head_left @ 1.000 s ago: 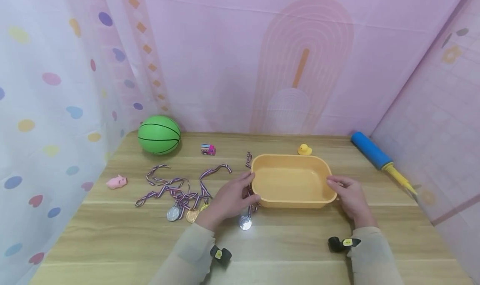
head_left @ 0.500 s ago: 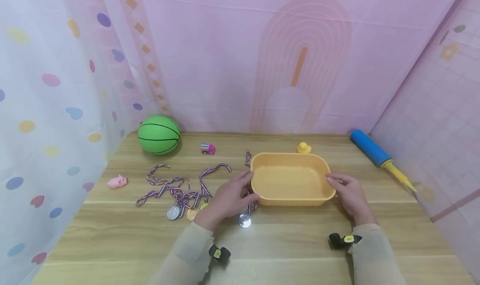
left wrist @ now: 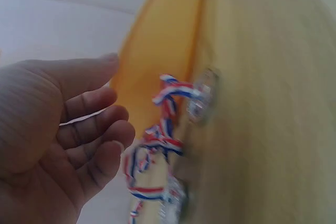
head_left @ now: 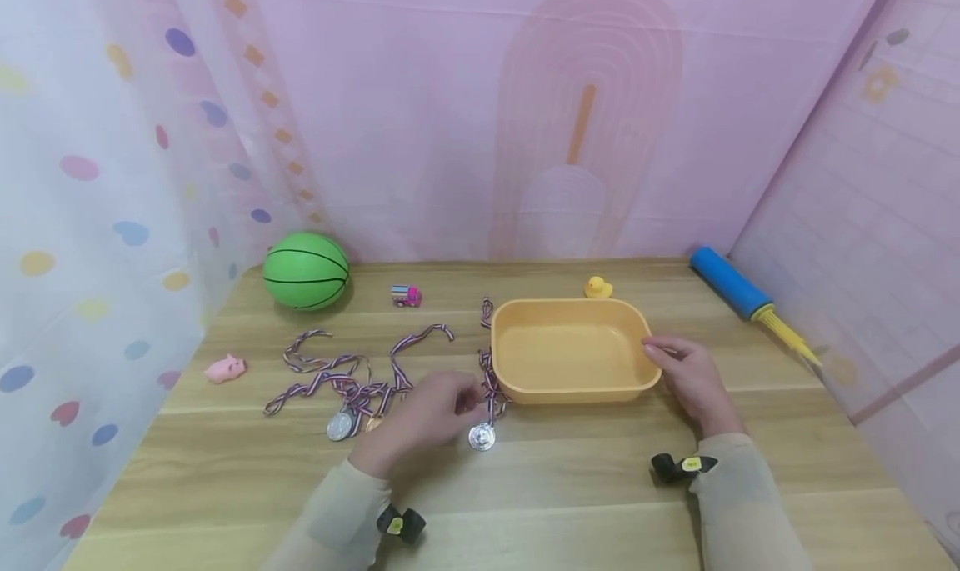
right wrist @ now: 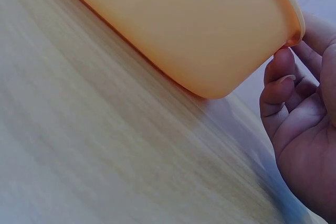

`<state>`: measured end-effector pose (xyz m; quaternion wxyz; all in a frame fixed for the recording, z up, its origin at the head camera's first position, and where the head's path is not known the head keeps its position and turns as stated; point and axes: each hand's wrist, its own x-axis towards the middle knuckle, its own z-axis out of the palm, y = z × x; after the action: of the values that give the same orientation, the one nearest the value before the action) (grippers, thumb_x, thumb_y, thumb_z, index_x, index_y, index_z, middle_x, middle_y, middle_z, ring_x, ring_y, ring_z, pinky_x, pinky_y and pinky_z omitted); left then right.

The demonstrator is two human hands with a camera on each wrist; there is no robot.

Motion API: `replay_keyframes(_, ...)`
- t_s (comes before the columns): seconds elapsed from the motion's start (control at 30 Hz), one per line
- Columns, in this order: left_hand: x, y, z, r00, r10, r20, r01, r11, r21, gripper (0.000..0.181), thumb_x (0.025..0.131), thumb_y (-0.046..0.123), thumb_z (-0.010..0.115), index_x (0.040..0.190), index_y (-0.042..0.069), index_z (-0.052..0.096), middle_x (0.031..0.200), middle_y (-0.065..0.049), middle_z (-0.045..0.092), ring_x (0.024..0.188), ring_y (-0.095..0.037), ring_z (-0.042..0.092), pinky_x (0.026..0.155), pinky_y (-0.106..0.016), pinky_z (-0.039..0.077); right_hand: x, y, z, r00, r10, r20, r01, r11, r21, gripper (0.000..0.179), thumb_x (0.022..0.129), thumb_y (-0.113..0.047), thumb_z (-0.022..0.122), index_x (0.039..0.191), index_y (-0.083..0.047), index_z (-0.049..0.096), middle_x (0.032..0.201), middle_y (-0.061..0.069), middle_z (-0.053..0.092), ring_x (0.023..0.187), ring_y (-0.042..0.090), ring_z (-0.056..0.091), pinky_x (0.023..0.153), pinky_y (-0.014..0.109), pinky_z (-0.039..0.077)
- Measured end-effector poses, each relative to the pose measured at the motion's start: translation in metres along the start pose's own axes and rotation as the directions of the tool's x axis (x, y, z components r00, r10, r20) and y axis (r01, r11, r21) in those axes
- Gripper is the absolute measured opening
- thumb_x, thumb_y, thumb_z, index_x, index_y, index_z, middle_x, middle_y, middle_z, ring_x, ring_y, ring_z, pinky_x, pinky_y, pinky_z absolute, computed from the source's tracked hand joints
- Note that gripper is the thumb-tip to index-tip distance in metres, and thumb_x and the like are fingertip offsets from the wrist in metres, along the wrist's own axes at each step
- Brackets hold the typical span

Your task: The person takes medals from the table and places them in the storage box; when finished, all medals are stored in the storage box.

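An orange plastic basin (head_left: 573,394) stands on the wooden table. My right hand (head_left: 693,381) pinches its right rim between thumb and fingers, as the right wrist view shows with the hand (right wrist: 310,114) at the basin's edge. Left of the basin, my left hand (head_left: 423,417) is held apart from it with loosely bent fingers, holding nothing. Just beyond its fingertips lies a silver medal (head_left: 482,437) on a striped ribbon (head_left: 490,379) along the basin's left side. More medals lie further left, among them a silver one (head_left: 340,426), their ribbons (head_left: 322,379) tangled; my left hand partly hides them.
At the back left sits a green ball (head_left: 306,271), with a small toy truck (head_left: 406,295) to its right. A pink toy pig (head_left: 226,368) lies at the left. Behind the basin is a yellow rubber duck (head_left: 597,288); a blue hand pump (head_left: 731,283) lies at the right.
My left hand has let go of the basin's left rim and drawn back to the left, uncovering more of the silver medal's ribbon. My right hand stays on the rim. The head view has shifted slightly.
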<state>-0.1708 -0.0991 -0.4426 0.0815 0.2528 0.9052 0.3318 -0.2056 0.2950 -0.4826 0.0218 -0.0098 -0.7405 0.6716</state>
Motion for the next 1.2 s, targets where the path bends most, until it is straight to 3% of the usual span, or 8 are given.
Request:
replay_keyframes(0.23, -0.001, -0.01, 0.006, 0.998, 0.011, 0.065, -0.011, 1.0, -0.006, 0.016, 0.078, 0.022, 0.078, 0.089, 0.018, 0.068, 0.076, 0.013, 0.06, 0.07, -0.006, 0.057, 0.066, -0.023, 0.05, 0.001, 0.001, -0.001, 1.0, -0.001, 0.005, 0.001, 1.0, 0.001, 0.009, 0.089, -0.019, 0.07, 0.096, -0.022, 0.074, 0.099, -0.011, 0.065, 0.094, 0.005, 0.059, 0.075, 0.02, 0.053)
replay_keyframes(0.43, 0.001, -0.014, 0.013, 0.996, 0.02, 0.09, -0.021, 1.0, 0.011, 0.024, 0.074, 0.026, 0.081, 0.093, 0.016, 0.07, 0.076, 0.01, 0.059, 0.069, -0.008, 0.054, 0.063, -0.024, 0.048, 0.001, -0.001, -0.002, 1.0, -0.014, 0.014, 0.013, 0.998, 0.064, 0.01, 0.089, -0.014, 0.069, 0.095, -0.02, 0.075, 0.098, -0.009, 0.066, 0.091, 0.006, 0.06, 0.074, 0.021, 0.054)
replay_keyframes(0.67, 0.002, -0.02, 0.022, 0.992, 0.064, 0.106, -0.076, 0.991, 0.115, 0.025, 0.07, 0.027, 0.081, 0.092, 0.017, 0.072, 0.074, 0.009, 0.056, 0.067, -0.009, 0.05, 0.061, -0.024, 0.045, -0.001, -0.003, 0.0, 1.0, -0.003, 0.025, 0.0, 0.997, 0.083, 0.012, 0.09, -0.012, 0.069, 0.094, -0.021, 0.075, 0.098, -0.009, 0.066, 0.091, 0.005, 0.061, 0.075, 0.021, 0.054)
replay_keyframes(1.0, 0.001, -0.016, 0.019, 0.989, 0.079, 0.122, -0.102, 0.974, 0.201, 0.02, 0.07, 0.026, 0.078, 0.087, 0.019, 0.07, 0.077, 0.008, 0.055, 0.073, -0.011, 0.05, 0.067, -0.028, 0.045, -0.001, -0.003, 0.001, 1.0, -0.007, 0.024, 0.005, 0.997, 0.078, 0.012, 0.09, -0.012, 0.069, 0.094, -0.021, 0.075, 0.098, -0.009, 0.066, 0.091, 0.005, 0.06, 0.075, 0.021, 0.054)
replay_keyframes(1.2, 0.0, -0.015, 0.018, 0.989, 0.074, 0.126, -0.1, 0.971, 0.216, 0.021, 0.071, 0.024, 0.075, 0.091, 0.017, 0.071, 0.079, 0.008, 0.056, 0.074, -0.011, 0.051, 0.07, -0.029, 0.047, -0.001, -0.001, 0.0, 1.0, -0.004, 0.017, 0.004, 1.0, 0.021, 0.01, 0.089, -0.016, 0.069, 0.095, -0.022, 0.074, 0.099, -0.011, 0.065, 0.094, 0.006, 0.059, 0.076, 0.02, 0.053)
